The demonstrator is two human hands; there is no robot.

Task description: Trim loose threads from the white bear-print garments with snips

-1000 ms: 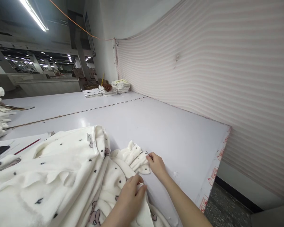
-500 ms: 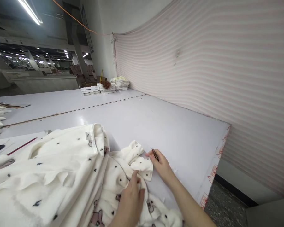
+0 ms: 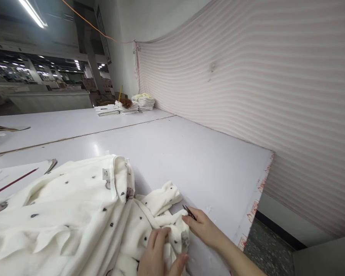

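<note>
A white fleecy garment (image 3: 135,226) with small dark motifs lies bunched at the front of the table. My left hand (image 3: 158,253) is on its sleeve, fingers curled over the cloth and thumb lower down, with fabric between them. Dark thread snips (image 3: 189,212) stick out of my right hand (image 3: 201,226), which is closed round them. The fingertips of that hand touch the edge of the sleeve end (image 3: 179,226). Left of both hands, a thick pile of the same white garments (image 3: 83,199) shows a small grey label (image 3: 105,174) at a neckline.
The pale tabletop (image 3: 149,145) has a seam across it. Papers and a red pencil (image 3: 14,182) lie at the left. Stacked folded pieces (image 3: 143,102) stand at the far end. Striped cloth (image 3: 232,76) hangs along the right side.
My right hand has come down onto the sleeve end with the snips. My left hand has moved lower, its fingers now curled on the cloth. The view has shifted slightly.
</note>
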